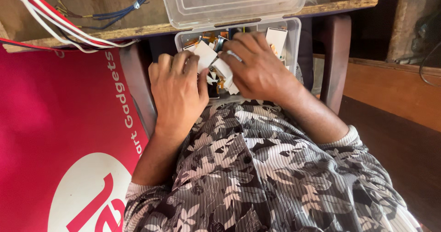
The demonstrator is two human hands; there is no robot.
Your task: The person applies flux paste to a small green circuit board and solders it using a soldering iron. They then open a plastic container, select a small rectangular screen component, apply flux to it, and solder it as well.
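Both hands dig in a clear plastic box (294, 34) balanced on the lap, left hand (177, 92) pinching a small white panel (205, 54), right hand (257, 66) gripping another white piece (223, 69); a nudge could spill its loose parts.

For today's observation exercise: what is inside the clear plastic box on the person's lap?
The clear plastic box holds small white flat parts with orange ribbon strips. The left hand and right hand cover the middle, so the contents beneath them are hidden.

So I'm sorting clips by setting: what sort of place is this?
Likely a small electronics repair bench: a clear plastic box of small screen-like parts under both hands, and loose wires on a wooden ledge.
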